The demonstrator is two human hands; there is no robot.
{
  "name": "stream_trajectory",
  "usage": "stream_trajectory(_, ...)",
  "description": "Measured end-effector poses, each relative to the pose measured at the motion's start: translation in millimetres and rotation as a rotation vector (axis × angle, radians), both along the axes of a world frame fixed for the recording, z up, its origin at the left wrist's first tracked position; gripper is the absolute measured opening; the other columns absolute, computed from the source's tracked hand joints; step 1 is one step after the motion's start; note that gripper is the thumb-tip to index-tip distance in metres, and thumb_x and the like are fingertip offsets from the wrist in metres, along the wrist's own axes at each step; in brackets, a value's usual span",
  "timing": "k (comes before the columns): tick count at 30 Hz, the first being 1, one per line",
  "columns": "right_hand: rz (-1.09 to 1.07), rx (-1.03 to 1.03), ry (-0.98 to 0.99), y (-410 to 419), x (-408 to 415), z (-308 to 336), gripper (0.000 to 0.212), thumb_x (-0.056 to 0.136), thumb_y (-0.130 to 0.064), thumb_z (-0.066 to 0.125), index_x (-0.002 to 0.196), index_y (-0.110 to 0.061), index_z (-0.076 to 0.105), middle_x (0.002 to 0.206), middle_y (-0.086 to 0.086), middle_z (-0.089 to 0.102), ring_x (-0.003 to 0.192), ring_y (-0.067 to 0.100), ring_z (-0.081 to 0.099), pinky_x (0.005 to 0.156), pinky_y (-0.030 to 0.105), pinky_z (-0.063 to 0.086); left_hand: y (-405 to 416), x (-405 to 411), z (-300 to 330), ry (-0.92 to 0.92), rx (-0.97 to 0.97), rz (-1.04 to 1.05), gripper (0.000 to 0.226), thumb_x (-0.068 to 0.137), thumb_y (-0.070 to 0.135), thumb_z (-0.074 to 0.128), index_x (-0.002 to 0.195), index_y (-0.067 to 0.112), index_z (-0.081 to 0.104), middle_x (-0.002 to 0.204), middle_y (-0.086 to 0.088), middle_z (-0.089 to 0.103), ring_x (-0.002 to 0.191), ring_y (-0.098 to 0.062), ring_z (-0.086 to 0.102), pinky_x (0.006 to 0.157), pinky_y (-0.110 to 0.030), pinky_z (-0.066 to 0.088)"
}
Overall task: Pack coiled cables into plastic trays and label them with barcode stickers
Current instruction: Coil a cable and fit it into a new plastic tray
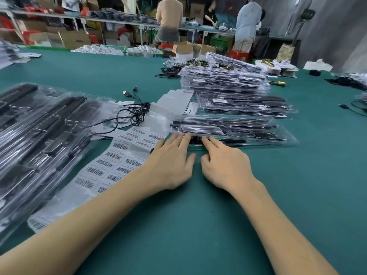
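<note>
Trays (228,130) of thin clear plastic lie stacked just ahead of me on the green table (198,225): light, slick, springy, best taken by the near rim. My left hand (170,165) and right hand (224,167) touch that rim with straight fingers, gripping nothing. Barcode stickers (119,161) lie left.

This is a packing workshop in a small factory or warehouse. A long table (198,215) covered in green cloth carries stacks of clear plastic trays (224,80) filled with black parts, sheets of barcode stickers (119,155) and a loose black cable (133,114). Behind it, metal shelves (79,18) hold cardboard boxes (75,39) and more stock. Several people (168,18) stand or sit working at a far bench, backs turned, beside grey walls.
</note>
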State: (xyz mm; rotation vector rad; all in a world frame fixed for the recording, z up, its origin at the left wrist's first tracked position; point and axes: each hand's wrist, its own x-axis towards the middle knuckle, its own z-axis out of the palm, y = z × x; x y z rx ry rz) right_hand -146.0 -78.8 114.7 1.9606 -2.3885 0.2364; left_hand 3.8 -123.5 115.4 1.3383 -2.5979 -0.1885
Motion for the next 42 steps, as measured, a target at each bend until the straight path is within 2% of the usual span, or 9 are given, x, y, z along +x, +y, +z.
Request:
stream_trajectory(7, -0.006, -0.028, 0.018, -1, 7, -2, 0.059, 0.101, -0.038, 0.030, 0.158, -0.034, 0.016, 0.161, -0.008, 0.030, 0.120, 0.034, 0.058, 0.089, 0.038, 0.045, -1, 2, -4, -0.005, -0.044, -0.007, 0.062, 0.103, 0.047, 0.032, 0.157, 0.018, 0.022, 0.162, 0.000, 0.027, 0.150, -0.015, 0.018, 0.122, -0.041, 0.014)
stream_trajectory(10, 0.006, -0.020, 0.018, 0, 6, -1, 0.062, 0.101, -0.038, 0.030, 0.159, -0.040, 0.007, 0.163, -0.008, 0.028, 0.116, 0.035, 0.060, 0.086, 0.038, 0.046, 2, -5, -6, -0.068, -0.079, 0.021, 0.064, 0.103, 0.048, 0.028, 0.156, 0.014, 0.021, 0.163, -0.008, 0.023, 0.151, -0.021, 0.015, 0.122, -0.040, 0.013)
stream_trajectory(13, 0.009, -0.003, 0.023, 2, 4, 1, 0.060, 0.101, -0.038, 0.029, 0.157, -0.043, 0.010, 0.164, -0.008, 0.024, 0.120, 0.035, 0.059, 0.090, 0.039, 0.047, 3, -7, -5, -0.074, -0.107, 0.007, 0.064, 0.103, 0.047, 0.028, 0.154, 0.009, 0.024, 0.162, -0.012, 0.020, 0.149, -0.025, 0.016, 0.122, -0.039, 0.014)
stream_trajectory(19, -0.005, 0.012, 0.014, 1, 7, 3, 0.060, 0.101, -0.038, 0.031, 0.157, -0.042, 0.013, 0.165, -0.008, 0.021, 0.123, 0.034, 0.057, 0.093, 0.038, 0.046, 3, -9, -4, -0.124, -0.149, -0.046, 0.064, 0.103, 0.039, 0.026, 0.157, 0.008, 0.011, 0.160, -0.015, 0.027, 0.149, -0.026, 0.022, 0.123, -0.046, 0.002)
stream_trajectory(24, -0.014, 0.037, 0.020, 2, 6, 4, 0.059, 0.102, -0.036, 0.030, 0.158, -0.037, 0.014, 0.167, -0.011, 0.013, 0.125, 0.034, 0.056, 0.093, 0.037, 0.045, 1, -12, -4, -0.130, -0.130, -0.082, 0.062, 0.104, 0.038, 0.026, 0.158, 0.013, 0.009, 0.158, -0.021, 0.027, 0.147, -0.032, 0.023, 0.122, -0.040, 0.012)
stream_trajectory(29, -0.050, 0.022, -0.062, 4, 1, 4, 0.058, 0.099, -0.030, 0.035, 0.155, -0.032, 0.019, 0.162, -0.010, 0.031, 0.115, 0.038, 0.059, 0.077, 0.037, 0.036, -1, -14, -4, -0.123, -0.137, -0.068, 0.064, 0.103, 0.046, 0.025, 0.157, 0.012, 0.020, 0.156, -0.018, 0.030, 0.146, -0.031, 0.026, 0.119, -0.039, 0.021)
stream_trajectory(33, -0.045, 0.060, -0.043, 6, 1, 3, 0.061, 0.100, -0.031, 0.034, 0.159, -0.032, 0.016, 0.167, -0.016, 0.009, 0.129, 0.034, 0.052, 0.096, 0.037, 0.043, 0, -17, -6, -0.076, -0.105, -0.070, 0.066, 0.102, 0.047, 0.028, 0.156, 0.009, 0.019, 0.165, -0.014, 0.014, 0.149, -0.030, 0.020, 0.121, -0.039, 0.018)
stream_trajectory(35, -0.043, 0.058, -0.057, 7, 1, 4, 0.061, 0.101, -0.031, 0.033, 0.159, -0.032, 0.016, 0.167, -0.016, 0.007, 0.132, 0.032, 0.050, 0.099, 0.036, 0.042, 0, -16, -6, -0.056, -0.104, -0.092, 0.067, 0.103, 0.047, 0.029, 0.156, 0.008, 0.020, 0.167, -0.009, 0.006, 0.150, -0.030, 0.019, 0.121, -0.039, 0.019)
stream_trajectory(42, -0.043, 0.010, -0.075, 7, 3, 2, 0.062, 0.100, -0.033, 0.035, 0.159, -0.030, 0.016, 0.166, -0.015, 0.012, 0.132, 0.031, 0.051, 0.100, 0.036, 0.043, -1, -11, -8, -0.010, -0.125, -0.104, 0.069, 0.102, 0.047, 0.031, 0.160, 0.017, 0.010, 0.166, -0.002, 0.017, 0.152, -0.021, 0.015, 0.123, -0.034, 0.012)
